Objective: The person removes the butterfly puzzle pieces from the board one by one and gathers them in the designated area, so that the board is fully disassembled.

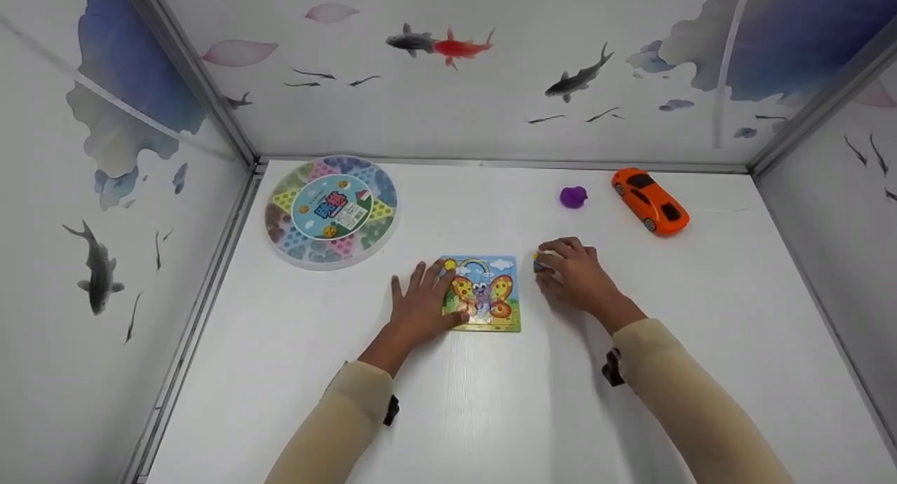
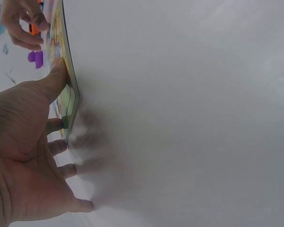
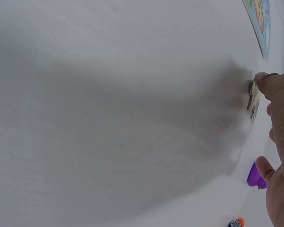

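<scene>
A: Layout, left to right?

B: Round game box [image 1: 331,209] is seen far left on the white table [image 1: 490,414]. The left hand [image 1: 420,305] is laid flat, fingers spread, on the left edge of the butterfly puzzle board [image 1: 490,295]. The board is flanked by both hands. The right hand [image 1: 576,274] is placed just beside the board's right edge, with a small puzzle piece [image 1: 539,263] at its fingertips. A purple toy [image 1: 573,197] and an orange toy car [image 1: 650,200] are set farther back right, well apart from the hands.

A: Anything added by the wrist views?

B: From the left wrist, the thumb [image 2: 54,80] is seen pressed on the board's top face [image 2: 66,101], with the other fingers straight on the table at its edge; that is not resolved from the head view. From the right wrist, the piece [image 3: 252,97] is shown tilted up off the table, pinched under the curled fingertips [image 3: 270,85]. The board's corner [image 3: 260,21] is visible beyond it, not touching the piece.

A: Hand states?

B: Left: spread flat, nothing gripped, board held down. Right: fingers curled, piece pinched.
</scene>
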A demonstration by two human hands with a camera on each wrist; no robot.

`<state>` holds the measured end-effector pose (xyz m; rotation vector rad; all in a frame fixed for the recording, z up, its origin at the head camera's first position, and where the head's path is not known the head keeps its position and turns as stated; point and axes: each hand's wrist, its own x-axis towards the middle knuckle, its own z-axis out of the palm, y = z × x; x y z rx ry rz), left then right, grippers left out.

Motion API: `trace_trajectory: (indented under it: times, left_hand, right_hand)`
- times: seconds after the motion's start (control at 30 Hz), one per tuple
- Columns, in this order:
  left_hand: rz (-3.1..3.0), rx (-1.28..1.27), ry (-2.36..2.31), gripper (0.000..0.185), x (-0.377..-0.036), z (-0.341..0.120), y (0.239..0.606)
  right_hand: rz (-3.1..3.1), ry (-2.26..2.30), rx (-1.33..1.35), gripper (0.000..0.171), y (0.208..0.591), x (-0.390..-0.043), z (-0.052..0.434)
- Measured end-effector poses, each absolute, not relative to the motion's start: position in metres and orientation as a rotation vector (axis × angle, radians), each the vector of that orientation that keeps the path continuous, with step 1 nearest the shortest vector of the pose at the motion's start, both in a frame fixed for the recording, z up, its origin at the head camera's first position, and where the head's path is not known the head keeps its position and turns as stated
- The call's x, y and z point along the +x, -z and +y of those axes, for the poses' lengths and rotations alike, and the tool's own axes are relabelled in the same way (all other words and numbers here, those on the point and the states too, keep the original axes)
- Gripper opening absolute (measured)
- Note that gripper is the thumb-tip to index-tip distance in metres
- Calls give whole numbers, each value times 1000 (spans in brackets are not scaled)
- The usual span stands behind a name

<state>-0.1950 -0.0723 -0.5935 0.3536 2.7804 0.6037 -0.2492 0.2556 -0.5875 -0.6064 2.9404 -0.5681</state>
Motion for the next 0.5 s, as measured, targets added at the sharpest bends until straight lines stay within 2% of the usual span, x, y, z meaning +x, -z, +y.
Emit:
trace_trajectory:
  times: [0.5]
  left_hand:
    - [2795,331,-581,89,-196,-70,594]
  right_hand:
    - [2917,545,-684,45,587,-245,196]
